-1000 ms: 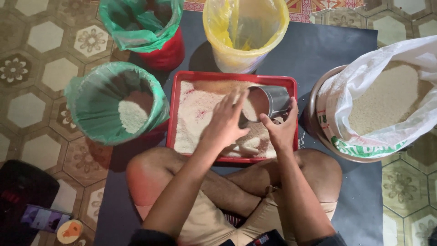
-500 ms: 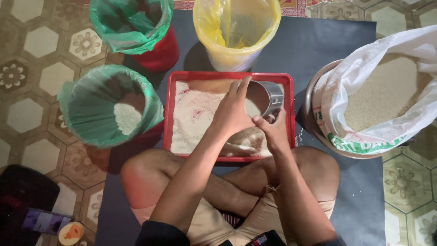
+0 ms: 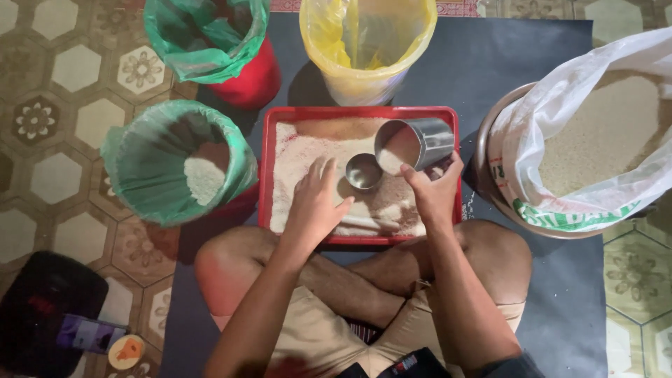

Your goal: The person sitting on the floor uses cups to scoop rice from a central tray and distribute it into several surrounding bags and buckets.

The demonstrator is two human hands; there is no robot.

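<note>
Rice [image 3: 308,175] is lying spread in the red tray [image 3: 264,175] before your knees. Your right hand [image 3: 430,192] is gripping a tilted metal cup [image 3: 413,143] (partly filled); your left hand [image 3: 315,206] is resting open-fingered on the grain. Most rice is remaining unscooped beside the small steel bowl [image 3: 364,171].

The white sack [image 3: 595,140] and red bucket [image 3: 255,77] are cut off by the edges

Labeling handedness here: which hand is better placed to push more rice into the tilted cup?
Likely left. The left hand lies flat and free on the rice beside the cup's mouth, while the right hand already holds the tilted metal cup in the red tray.
</note>
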